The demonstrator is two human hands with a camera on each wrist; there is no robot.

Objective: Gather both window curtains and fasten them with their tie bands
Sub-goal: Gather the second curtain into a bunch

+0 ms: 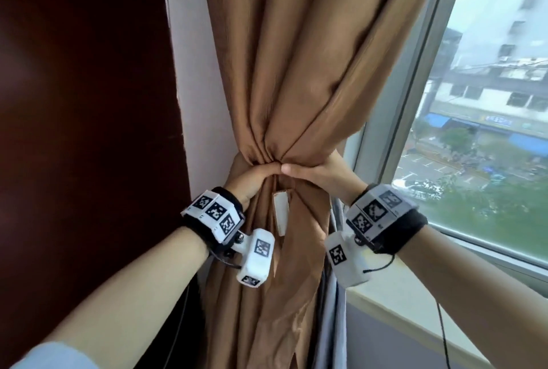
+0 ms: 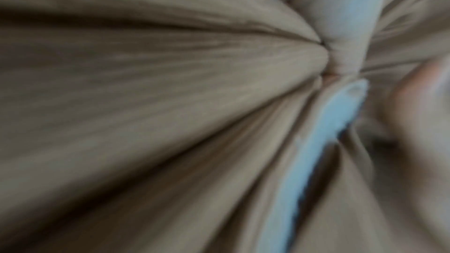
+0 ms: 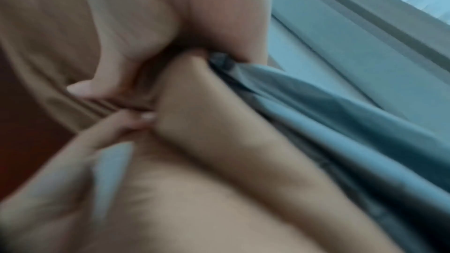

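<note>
Both hands are up at the waist of the brown curtain (image 1: 284, 77), the left hand (image 1: 252, 181) curled round the bunch from the wall side and the right hand (image 1: 318, 172) wrapped round it from the window side, thumbs nearly meeting at the front, so the cloth is squeezed into one tight neck between them. Hanging just below that neck is a pale strip (image 1: 280, 211) which looks to me like an end of the tie band, loose and not yet closed; the wrist views are too blurred to confirm it. Here is the risk: to fasten the band, one hand will likely have to let go, and the folds could spring open or slide out of the remaining grip, leaving the band slack or catching only part of the bunch. The grey lining (image 1: 329, 309) behind the brown cloth might also slip free and be left outside the band. Further out, a pale wall (image 1: 195, 101) and a dark red panel (image 1: 83, 101) stand to the left, the light window sill (image 1: 415, 303) runs below on the right, and the window (image 1: 486, 101) shows a rainy street and buildings.
</note>
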